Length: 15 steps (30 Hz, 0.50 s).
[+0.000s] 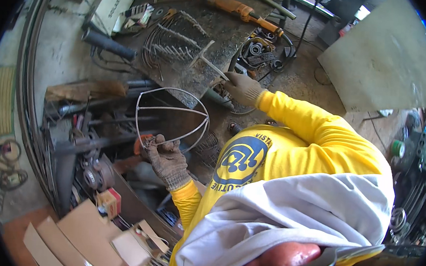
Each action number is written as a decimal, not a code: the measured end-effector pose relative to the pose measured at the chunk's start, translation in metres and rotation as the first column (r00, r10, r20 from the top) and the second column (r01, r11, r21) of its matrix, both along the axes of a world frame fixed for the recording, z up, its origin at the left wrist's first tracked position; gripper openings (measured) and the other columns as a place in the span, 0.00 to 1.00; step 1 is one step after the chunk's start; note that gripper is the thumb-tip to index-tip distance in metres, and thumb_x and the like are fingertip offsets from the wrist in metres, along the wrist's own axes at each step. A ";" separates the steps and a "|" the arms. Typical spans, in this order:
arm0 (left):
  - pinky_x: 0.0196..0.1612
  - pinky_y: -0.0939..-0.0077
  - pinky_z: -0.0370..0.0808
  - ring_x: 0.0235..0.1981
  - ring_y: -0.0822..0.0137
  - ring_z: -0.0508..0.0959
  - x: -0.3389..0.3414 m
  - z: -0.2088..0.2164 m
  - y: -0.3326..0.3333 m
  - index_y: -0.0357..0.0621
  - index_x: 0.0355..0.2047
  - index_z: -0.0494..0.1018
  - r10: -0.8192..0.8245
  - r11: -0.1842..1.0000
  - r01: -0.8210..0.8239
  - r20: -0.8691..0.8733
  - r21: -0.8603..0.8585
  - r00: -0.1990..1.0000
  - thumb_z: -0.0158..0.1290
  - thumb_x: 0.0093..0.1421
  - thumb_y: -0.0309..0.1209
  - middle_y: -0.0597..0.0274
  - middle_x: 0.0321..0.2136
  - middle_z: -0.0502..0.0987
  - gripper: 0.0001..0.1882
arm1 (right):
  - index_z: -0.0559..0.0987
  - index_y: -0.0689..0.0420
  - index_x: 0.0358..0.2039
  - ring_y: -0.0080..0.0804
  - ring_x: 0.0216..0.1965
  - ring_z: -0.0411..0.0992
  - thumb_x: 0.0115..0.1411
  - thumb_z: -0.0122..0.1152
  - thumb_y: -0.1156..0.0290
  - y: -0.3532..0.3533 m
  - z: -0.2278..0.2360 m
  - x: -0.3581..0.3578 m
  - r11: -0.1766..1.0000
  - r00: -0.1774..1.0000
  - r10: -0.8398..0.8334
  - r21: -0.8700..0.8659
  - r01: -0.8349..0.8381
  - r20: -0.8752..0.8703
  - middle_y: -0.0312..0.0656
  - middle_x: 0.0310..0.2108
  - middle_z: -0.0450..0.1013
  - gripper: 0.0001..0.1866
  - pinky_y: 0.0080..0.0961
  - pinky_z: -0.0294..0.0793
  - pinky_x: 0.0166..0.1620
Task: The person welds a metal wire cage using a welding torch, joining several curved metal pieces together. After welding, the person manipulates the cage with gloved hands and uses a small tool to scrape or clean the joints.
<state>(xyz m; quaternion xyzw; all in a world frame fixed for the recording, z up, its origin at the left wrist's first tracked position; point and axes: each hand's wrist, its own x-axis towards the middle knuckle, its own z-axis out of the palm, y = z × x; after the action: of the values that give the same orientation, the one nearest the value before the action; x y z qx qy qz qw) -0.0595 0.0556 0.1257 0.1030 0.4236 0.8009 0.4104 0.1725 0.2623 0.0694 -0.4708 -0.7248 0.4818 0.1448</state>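
Note:
A brown work glove covers my left hand (165, 163), whose fingers are closed on the lower side of a frame of bent, welded metal rods (174, 109). The frame is rounded, with a bar across it, and is held up beside the near corner of the dark workbench (225, 39). My right hand (244, 89), gloved too, grips the handle of a chipping hammer (214, 67). Its narrow cross head points away from me over the bench and stands apart from the frame. Thin rods (172, 51) lie on the bench just left of the hammer head.
An orange angle grinder (235, 8) and a hammer (269, 2) lie at the bench's far end. A metal case (111, 10) stands at the left wall. Scrap metal and cardboard (85, 228) crowd the lower left. A large pale sheet (386, 56) leans at the right.

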 end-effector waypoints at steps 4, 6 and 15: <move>0.38 0.62 0.81 0.29 0.68 0.80 -0.043 -0.002 0.029 0.47 0.43 0.71 -0.166 0.985 0.160 0.090 0.068 0.982 0.51 0.66 0.39 0.61 0.35 0.77 0.11 | 0.74 0.55 0.54 0.48 0.45 0.76 0.64 0.52 0.57 0.013 0.027 0.041 0.965 0.981 -0.187 0.175 0.194 -0.061 0.51 0.42 0.77 0.22 0.37 0.74 0.48; 0.38 0.62 0.81 0.28 0.68 0.80 -0.059 0.002 0.045 0.47 0.43 0.72 -0.205 0.978 0.197 0.123 0.067 0.971 0.51 0.66 0.38 0.61 0.34 0.77 0.11 | 0.75 0.54 0.53 0.42 0.43 0.77 0.63 0.54 0.59 0.039 0.049 0.055 0.921 0.932 -0.337 0.158 0.356 -0.135 0.49 0.42 0.78 0.20 0.34 0.76 0.44; 0.34 0.66 0.78 0.26 0.68 0.77 -0.066 0.035 0.154 0.43 0.40 0.73 -0.301 0.952 0.304 0.118 -0.009 0.946 0.50 0.65 0.35 0.58 0.31 0.79 0.10 | 0.80 0.55 0.43 0.20 0.18 0.67 0.62 0.58 0.57 0.218 0.058 0.115 0.849 0.847 -0.522 0.153 0.506 0.100 0.32 0.22 0.74 0.17 0.24 0.66 0.21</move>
<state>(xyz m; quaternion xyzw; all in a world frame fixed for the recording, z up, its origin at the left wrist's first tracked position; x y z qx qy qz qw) -0.1259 0.2092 0.1611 0.1149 0.3894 0.7271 0.5536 0.2874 0.4804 0.1276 -0.6701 -0.6080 0.3472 0.2464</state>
